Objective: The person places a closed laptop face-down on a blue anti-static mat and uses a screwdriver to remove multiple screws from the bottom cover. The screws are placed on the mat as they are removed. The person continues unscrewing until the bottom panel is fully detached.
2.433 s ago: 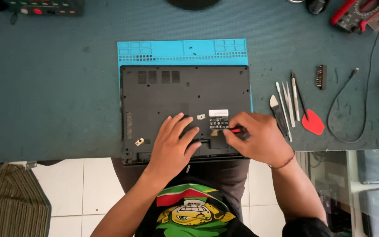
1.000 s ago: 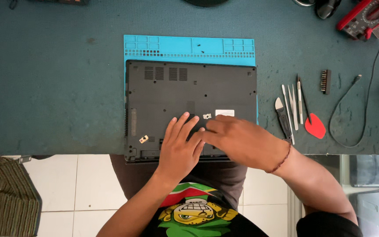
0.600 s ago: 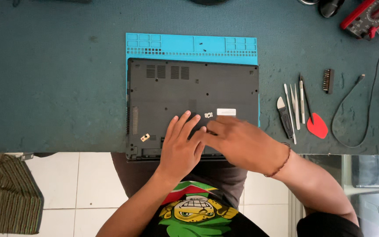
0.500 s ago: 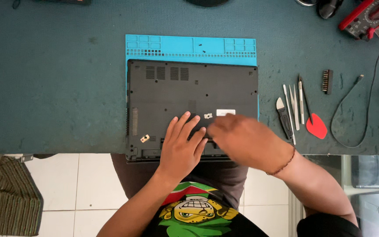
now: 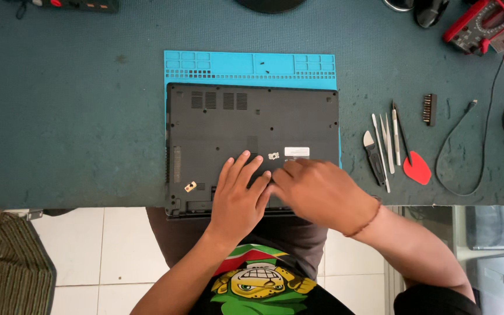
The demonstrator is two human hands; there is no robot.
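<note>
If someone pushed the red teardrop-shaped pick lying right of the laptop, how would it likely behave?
The red pick looks thin and flat, so it would probably slide rather than roll or tip. The green mat looks textured, which may drag on it. Lying flush, it is likely fiddly to lift, and probably very light.

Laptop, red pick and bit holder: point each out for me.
Laptop [image 5: 252, 116], head view, bare underside near the vents.
Red pick [image 5: 417, 168], head view, middle of its blade.
Bit holder [image 5: 430, 109], head view, its centre.
</note>
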